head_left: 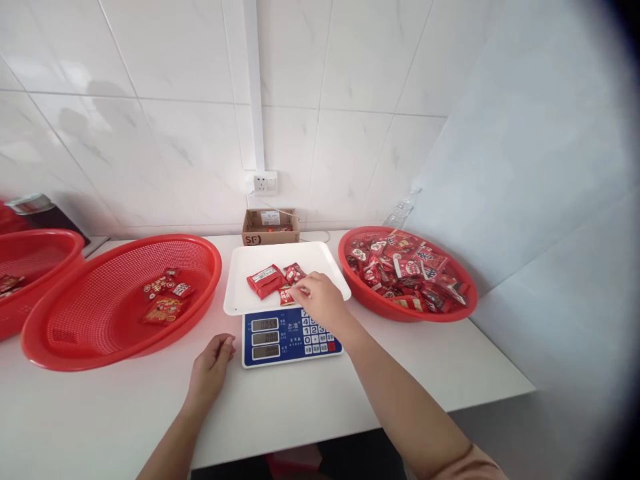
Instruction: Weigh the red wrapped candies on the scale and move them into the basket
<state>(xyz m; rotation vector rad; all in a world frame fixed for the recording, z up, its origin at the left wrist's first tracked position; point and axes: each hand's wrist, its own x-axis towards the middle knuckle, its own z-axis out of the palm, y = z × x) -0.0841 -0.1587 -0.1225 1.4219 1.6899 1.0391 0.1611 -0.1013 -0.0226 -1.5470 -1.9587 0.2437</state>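
Observation:
My right hand (320, 300) is over the white weighing tray (240, 287), its fingertips pinched at the edge of a small red-and-gold snack packet (287, 296). Beside that packet on the tray lie a larger red packet (265, 281) with a white label and another small red packet (294, 273). Under the tray is a digital scale (295, 353) with a blue keypad panel and three displays. My left hand (213, 363) rests on the table just left of the scale, fingers curled in and thumb against them, with nothing visible in it.
On the right, a red basket (367, 303) is heaped with red snack packets. A red mesh basket (100, 283) on the left holds a few packets; another red basket (40, 267) stands beyond it. Behind the tray are a cardboard box (250, 227) and a wall socket (261, 183).

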